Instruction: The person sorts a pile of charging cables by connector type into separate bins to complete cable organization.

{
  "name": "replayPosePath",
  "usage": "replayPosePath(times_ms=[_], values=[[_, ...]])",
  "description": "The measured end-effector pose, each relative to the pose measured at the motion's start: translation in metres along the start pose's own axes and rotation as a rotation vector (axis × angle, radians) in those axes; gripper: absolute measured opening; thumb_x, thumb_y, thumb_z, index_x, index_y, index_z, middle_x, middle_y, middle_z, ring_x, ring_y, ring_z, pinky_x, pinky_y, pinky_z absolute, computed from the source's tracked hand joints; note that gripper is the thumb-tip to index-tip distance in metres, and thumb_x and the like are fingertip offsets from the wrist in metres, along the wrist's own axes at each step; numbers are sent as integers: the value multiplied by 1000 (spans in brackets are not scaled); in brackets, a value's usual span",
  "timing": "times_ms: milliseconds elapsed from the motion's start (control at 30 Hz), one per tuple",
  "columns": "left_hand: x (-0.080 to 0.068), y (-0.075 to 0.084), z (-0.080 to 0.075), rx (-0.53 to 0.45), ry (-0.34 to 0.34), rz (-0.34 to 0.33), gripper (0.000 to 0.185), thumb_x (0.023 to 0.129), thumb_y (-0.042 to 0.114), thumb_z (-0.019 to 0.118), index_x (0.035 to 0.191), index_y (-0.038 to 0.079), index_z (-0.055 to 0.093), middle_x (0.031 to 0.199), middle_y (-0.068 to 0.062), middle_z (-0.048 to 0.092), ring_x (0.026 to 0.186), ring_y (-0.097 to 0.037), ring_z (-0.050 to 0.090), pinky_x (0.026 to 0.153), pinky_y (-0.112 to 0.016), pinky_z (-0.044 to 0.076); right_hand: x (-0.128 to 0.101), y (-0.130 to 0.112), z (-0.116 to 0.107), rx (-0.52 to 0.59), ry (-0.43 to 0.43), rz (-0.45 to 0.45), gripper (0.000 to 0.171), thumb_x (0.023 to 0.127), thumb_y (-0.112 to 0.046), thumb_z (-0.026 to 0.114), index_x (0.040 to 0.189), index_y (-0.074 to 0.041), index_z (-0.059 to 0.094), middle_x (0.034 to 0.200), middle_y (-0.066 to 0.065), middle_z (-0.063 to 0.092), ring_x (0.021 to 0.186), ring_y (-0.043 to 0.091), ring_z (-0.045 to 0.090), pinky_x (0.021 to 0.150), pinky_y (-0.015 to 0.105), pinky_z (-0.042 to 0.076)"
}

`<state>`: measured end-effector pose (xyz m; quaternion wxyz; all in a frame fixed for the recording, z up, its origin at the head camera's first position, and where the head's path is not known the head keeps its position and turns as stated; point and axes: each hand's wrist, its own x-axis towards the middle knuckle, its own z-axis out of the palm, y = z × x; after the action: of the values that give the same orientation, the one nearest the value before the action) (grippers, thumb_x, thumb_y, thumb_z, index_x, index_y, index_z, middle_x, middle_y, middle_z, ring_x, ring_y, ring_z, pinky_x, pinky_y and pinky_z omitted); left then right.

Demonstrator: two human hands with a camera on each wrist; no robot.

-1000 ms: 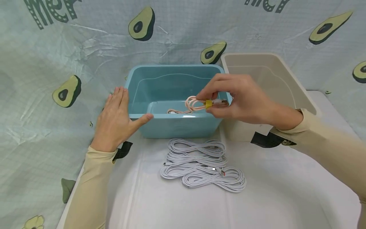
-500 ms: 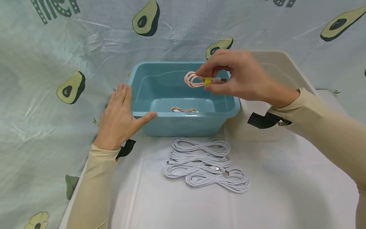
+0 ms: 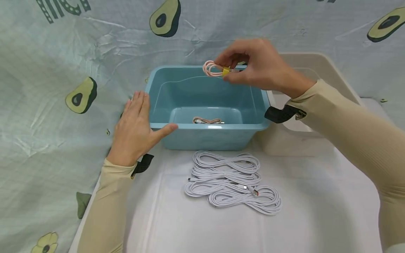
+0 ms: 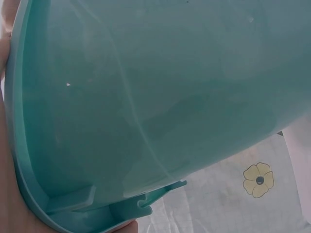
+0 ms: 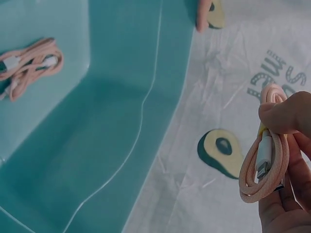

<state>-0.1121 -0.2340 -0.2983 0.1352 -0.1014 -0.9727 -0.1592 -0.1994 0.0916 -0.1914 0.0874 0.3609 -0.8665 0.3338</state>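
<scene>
A backdrop cloth (image 3: 47,70) printed with avocados fills the upper and left parts of the frame. A white table (image 3: 316,218) covers the lower half. At the centre sits a blue plastic bin (image 3: 253,105), and just to its right, touching it, stands a beige bin (image 3: 316,66), partly hidden by the person's right forearm. In front of the blue bin, at lower centre, lies a pile of coiled white cables (image 3: 232,182). On the blue bin's floor rests a small pink cable bundle (image 3: 206,121). The left hand (image 3: 136,130) lies flat against the blue bin's left wall, fingers straight and together, thumb stretched along the front rim. The right hand (image 3: 256,66) is raised at upper centre, above the bin's back rim, its thumb and fingertips pinching a coiled pink cable (image 3: 213,68) at its yellow tie (image 3: 226,71). The right wrist view shows the coil's white connector lying along the loop, with the bin interior below and to the left.
</scene>
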Motion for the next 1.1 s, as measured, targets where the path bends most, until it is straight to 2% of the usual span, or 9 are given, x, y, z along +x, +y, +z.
replayPosePath(times_ms=[400,633,900,1100], values=[[-10,3,-2,-2,-4,-4,122,85,85,54,162,-5,22,171,-25,22,162,-39,19,136,-50,13,19,17,15,24,-46,99,31,89,-8,79,119,-12,77,115,3,74,95,6,63,91,17,53],[-15,6,-4,9,-12,-13,121,86,82,58,161,-6,23,171,-26,22,162,-39,18,136,-50,13,28,23,23,49,-92,119,32,89,-8,79,121,-11,76,116,4,74,95,7,65,92,21,55],[-17,7,-6,19,10,8,126,84,90,48,160,-7,25,170,-27,25,162,-40,21,135,-51,16,29,32,33,88,-126,159,31,88,-7,79,119,-8,76,113,7,74,93,9,65,88,19,54],[-20,7,-9,18,7,9,126,84,90,48,160,-7,25,170,-27,24,162,-40,21,135,-51,15,28,37,38,141,-152,223,34,86,-9,83,120,-9,75,114,9,74,94,10,65,86,20,53]])
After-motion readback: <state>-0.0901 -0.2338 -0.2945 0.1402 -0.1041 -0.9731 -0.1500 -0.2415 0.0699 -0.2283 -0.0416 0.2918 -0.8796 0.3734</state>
